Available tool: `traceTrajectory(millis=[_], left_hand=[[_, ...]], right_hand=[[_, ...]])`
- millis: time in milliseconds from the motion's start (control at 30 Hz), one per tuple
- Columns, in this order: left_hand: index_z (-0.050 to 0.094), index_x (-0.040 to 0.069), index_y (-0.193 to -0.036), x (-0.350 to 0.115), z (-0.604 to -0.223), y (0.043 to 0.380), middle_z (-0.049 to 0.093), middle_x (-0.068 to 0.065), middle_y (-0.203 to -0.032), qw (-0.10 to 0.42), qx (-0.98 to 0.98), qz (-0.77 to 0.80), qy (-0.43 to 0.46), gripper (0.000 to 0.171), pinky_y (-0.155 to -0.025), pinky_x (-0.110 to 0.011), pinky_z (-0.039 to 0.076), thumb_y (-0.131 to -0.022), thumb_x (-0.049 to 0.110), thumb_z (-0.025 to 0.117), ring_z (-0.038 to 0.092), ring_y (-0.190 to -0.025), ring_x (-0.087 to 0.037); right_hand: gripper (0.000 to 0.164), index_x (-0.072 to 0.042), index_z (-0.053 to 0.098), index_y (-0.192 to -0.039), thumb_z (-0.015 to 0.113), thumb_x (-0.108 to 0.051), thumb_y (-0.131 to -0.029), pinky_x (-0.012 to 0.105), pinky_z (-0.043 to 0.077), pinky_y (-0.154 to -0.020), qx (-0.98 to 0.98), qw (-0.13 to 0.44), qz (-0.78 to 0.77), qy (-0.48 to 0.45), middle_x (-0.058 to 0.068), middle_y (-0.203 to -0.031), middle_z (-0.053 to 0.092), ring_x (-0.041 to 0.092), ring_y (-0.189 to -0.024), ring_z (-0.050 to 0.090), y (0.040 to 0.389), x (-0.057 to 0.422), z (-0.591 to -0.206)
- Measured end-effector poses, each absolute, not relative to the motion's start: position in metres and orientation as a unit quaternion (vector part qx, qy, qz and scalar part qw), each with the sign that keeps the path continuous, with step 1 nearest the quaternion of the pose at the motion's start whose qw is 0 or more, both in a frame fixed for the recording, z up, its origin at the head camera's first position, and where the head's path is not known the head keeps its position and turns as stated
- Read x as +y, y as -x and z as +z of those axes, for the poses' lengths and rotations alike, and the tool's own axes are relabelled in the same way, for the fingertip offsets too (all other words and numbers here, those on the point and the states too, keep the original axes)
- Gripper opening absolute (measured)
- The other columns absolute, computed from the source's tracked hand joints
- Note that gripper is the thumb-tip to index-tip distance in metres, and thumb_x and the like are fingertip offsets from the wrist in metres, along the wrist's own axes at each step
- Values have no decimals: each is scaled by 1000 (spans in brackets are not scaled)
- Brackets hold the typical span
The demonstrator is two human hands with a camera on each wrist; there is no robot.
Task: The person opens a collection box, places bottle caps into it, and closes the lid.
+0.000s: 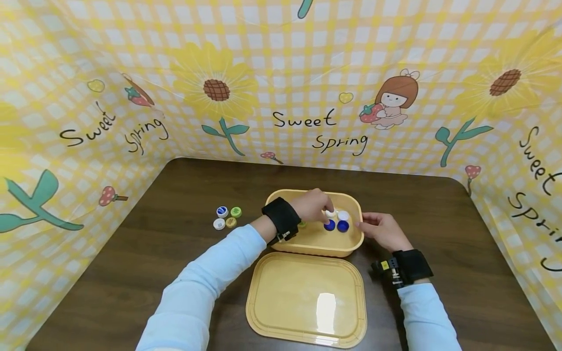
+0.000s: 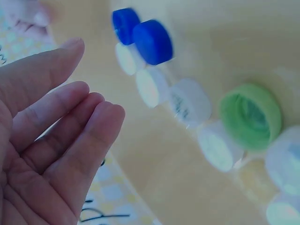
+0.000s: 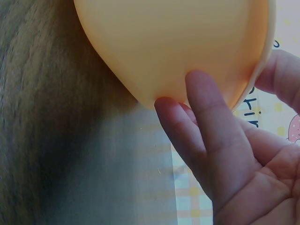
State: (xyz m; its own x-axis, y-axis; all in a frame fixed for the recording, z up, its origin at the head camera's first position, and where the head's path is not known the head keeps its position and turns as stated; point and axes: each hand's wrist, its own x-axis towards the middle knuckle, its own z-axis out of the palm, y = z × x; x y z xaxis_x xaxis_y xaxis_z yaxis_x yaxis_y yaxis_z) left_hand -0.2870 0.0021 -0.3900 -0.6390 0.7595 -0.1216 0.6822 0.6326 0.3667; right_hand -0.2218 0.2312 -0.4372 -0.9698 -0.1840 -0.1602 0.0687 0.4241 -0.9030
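Four bottle caps [image 1: 236,212] sit left on the tabletop [image 1: 145,273]. The left grip [image 1: 310,205], relaxed and empty, hangs over the yellow box [image 1: 316,240] beside white caps [image 1: 343,215] and blue caps [image 1: 343,226]; a yellow tray [image 1: 303,302] lies nearer. The right grip [image 1: 386,231] pinches the box's right rim.

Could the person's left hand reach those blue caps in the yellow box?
Yes, most likely: the left hand is over the open yellow box, close to the blue caps, and nothing lies on top of them.
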Motion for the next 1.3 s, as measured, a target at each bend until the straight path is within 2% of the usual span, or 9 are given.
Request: traceTrajectory(millis=[100, 567, 800, 967, 1067, 1167, 1300], left_hand=[[72, 1, -113, -6, -380, 286, 69, -8, -111, 133, 890, 159, -406, 31, -89, -29, 46, -85, 13, 76, 61, -101, -19], [70, 2, -116, -54, -353, 280, 67, -8, -113, 104, 919, 169, -341, 36, -88, -30, 48, -85, 17, 77, 62, -102, -19], [71, 2, -115, -93, -351, 271, 68, -10, -112, 86, 929, 178, -313, 34, -85, -32, 50, -85, 17, 77, 63, -101, -22], [72, 0, -112, -127, -352, 267, 69, -11, -102, 61, 932, 186, -304, 33, -79, -33, 51, -84, 16, 78, 63, -90, -23], [72, 0, -111, -144, -351, 264, 69, -12, -102, 58, 937, 198, -283, 33, -78, -35, 51, -83, 16, 78, 63, -91, -25], [72, 0, -112, -160, -352, 259, 69, -12, -109, 54, 943, 204, -259, 33, -81, -36, 52, -83, 15, 78, 64, -99, -26], [70, 0, -114, -181, -357, 252, 68, -13, -110, 58, 948, 208, -233, 35, -82, -38, 52, -83, 15, 78, 64, -100, -28]], right_hand=[[47, 13, 51, -130, 62, -16, -95, 36, 54, -81, 833, 118, -539, 36, 27, -118, 61, 29, -99, 65, 222, 231, -437], [47, 12, 52, -130, 63, -18, -95, 31, 54, -78, 837, 113, -533, 42, 26, -116, 63, 25, -96, 65, 221, 232, -437], [48, 13, 52, -130, 63, -19, -95, 32, 54, -79, 836, 113, -536, 43, 26, -116, 62, 24, -96, 65, 219, 230, -436], [49, 13, 52, -130, 63, -19, -96, 34, 54, -79, 837, 117, -533, 41, 26, -117, 62, 27, -98, 65, 219, 229, -436], [49, 13, 51, -131, 62, -19, -96, 33, 54, -79, 835, 118, -535, 41, 27, -117, 61, 27, -98, 65, 220, 229, -436], [50, 14, 50, -131, 62, -19, -96, 32, 54, -78, 835, 120, -536, 41, 27, -118, 61, 27, -98, 65, 220, 230, -437], [50, 13, 50, -132, 62, -21, -96, 33, 54, -80, 838, 123, -531, 41, 27, -118, 61, 26, -98, 65, 219, 230, -438]])
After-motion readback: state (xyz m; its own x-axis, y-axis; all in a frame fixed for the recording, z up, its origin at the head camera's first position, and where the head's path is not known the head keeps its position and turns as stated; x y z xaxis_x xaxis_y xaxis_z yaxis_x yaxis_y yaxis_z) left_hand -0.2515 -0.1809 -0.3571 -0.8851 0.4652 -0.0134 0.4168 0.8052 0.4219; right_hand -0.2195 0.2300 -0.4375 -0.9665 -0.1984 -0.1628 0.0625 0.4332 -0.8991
